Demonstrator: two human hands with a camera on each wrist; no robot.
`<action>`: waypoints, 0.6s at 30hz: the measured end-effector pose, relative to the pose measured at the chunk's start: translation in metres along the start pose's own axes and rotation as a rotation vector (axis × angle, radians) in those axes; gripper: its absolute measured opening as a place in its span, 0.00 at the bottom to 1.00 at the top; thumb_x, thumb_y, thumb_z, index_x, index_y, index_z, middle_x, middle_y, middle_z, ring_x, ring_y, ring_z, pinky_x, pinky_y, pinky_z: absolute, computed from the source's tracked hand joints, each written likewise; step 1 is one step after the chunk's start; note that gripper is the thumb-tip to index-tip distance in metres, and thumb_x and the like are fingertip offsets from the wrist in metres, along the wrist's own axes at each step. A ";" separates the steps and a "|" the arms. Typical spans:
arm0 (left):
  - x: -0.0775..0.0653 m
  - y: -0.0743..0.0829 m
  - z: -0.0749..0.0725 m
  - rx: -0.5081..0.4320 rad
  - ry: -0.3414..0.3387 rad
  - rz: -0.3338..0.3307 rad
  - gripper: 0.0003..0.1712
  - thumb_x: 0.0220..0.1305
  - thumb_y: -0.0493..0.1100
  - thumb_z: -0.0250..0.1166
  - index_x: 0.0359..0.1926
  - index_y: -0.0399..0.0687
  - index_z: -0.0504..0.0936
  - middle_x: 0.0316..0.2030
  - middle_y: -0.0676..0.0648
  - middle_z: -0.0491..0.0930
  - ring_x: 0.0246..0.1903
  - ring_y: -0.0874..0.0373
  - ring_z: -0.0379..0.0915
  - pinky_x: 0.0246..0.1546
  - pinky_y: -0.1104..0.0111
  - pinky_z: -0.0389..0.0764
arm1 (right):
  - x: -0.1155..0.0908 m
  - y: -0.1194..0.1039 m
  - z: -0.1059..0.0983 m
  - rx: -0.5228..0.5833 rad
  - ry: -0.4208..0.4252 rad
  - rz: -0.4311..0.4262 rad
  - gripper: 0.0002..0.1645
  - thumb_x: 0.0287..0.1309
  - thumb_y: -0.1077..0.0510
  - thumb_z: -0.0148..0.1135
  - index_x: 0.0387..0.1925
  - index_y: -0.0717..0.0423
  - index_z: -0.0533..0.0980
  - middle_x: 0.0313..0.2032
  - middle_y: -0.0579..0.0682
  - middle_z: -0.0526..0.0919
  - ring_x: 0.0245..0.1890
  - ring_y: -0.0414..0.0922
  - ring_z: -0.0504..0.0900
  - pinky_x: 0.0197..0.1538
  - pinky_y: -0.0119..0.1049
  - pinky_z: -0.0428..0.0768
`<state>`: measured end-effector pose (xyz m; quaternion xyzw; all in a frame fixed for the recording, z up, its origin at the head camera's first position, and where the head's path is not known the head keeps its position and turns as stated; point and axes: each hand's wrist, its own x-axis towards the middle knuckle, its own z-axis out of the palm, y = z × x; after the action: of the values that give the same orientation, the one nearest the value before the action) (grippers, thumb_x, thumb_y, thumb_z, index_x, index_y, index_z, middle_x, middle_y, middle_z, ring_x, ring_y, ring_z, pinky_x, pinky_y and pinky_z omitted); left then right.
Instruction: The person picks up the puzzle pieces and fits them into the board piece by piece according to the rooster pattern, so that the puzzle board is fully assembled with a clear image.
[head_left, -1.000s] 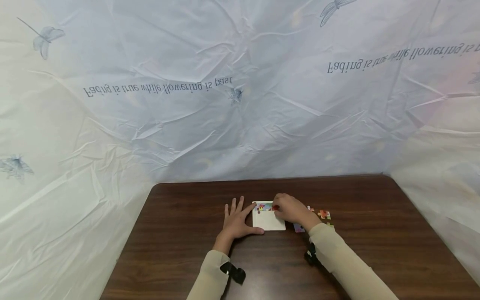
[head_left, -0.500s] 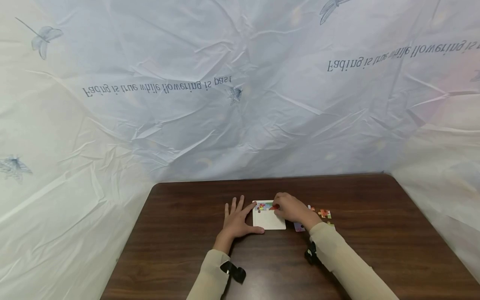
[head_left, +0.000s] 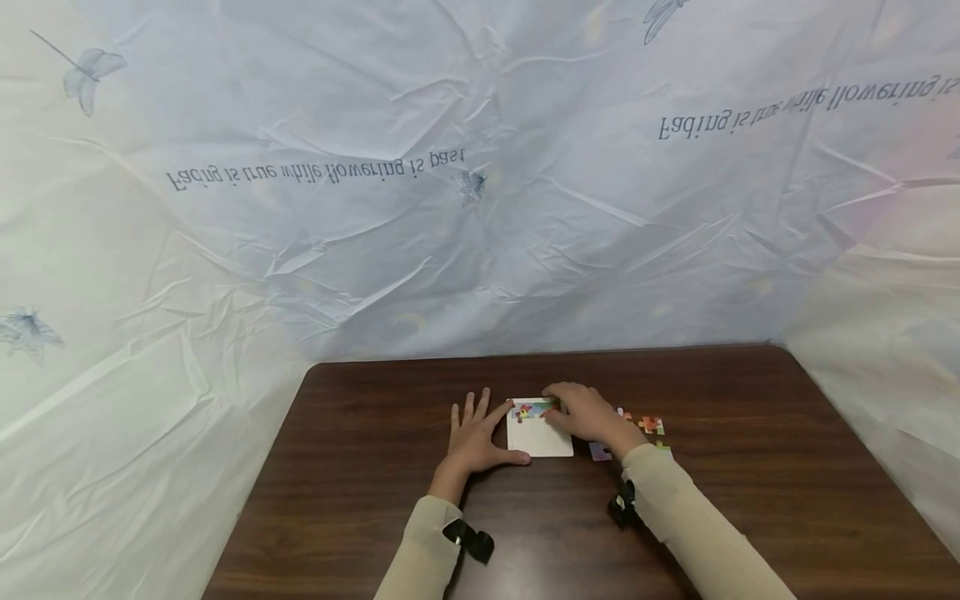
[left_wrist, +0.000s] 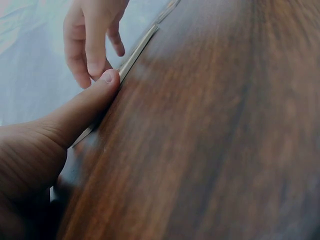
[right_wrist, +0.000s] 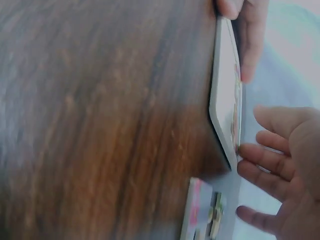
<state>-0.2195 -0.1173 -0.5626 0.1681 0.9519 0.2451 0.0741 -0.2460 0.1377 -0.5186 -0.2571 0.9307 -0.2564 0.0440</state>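
Observation:
A white puzzle tray [head_left: 544, 442] lies flat on the brown table, with a row of joined, colourful jigsaw pieces [head_left: 529, 410] along its far side. My left hand [head_left: 472, 442] is spread at the tray's left side; its thumb [left_wrist: 106, 80] touches the near edge and its index finger reaches the far left corner. Over the tray's far right corner is my right hand [head_left: 590, 414], fingers at the border and thumb held apart from them. In the right wrist view nothing shows between that thumb and the fingers [right_wrist: 265, 162]. The hand hides the row's right end.
Several loose jigsaw pieces [head_left: 651, 426] lie to the right of the tray, partly covered by the right forearm. One stands near the camera in the right wrist view, a pink-and-lilac piece [right_wrist: 194, 207]. A pale printed sheet [head_left: 480, 250] hangs behind the table [head_left: 360, 467].
My right hand has loosened from its pinch at the row's right end; its fingers now extend to the tray's far edge, thumb apart. The left hand stays in place.

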 end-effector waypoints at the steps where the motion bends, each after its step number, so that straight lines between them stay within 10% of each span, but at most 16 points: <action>1: 0.000 0.000 0.000 -0.001 -0.001 -0.002 0.63 0.51 0.76 0.76 0.83 0.67 0.61 0.85 0.42 0.40 0.83 0.37 0.27 0.78 0.36 0.30 | -0.001 0.002 -0.001 0.019 0.011 -0.007 0.22 0.74 0.57 0.66 0.62 0.65 0.80 0.55 0.60 0.85 0.49 0.55 0.85 0.51 0.56 0.84; 18: 0.000 0.000 -0.001 -0.006 0.010 0.016 0.64 0.50 0.74 0.79 0.83 0.65 0.61 0.85 0.40 0.41 0.83 0.35 0.28 0.78 0.35 0.31 | -0.034 0.034 -0.037 -0.035 -0.013 0.007 0.17 0.70 0.64 0.66 0.57 0.66 0.83 0.57 0.64 0.83 0.58 0.63 0.81 0.57 0.59 0.83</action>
<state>-0.2195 -0.1177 -0.5616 0.1744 0.9501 0.2495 0.0681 -0.2399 0.1965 -0.5056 -0.2562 0.9356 -0.2384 0.0462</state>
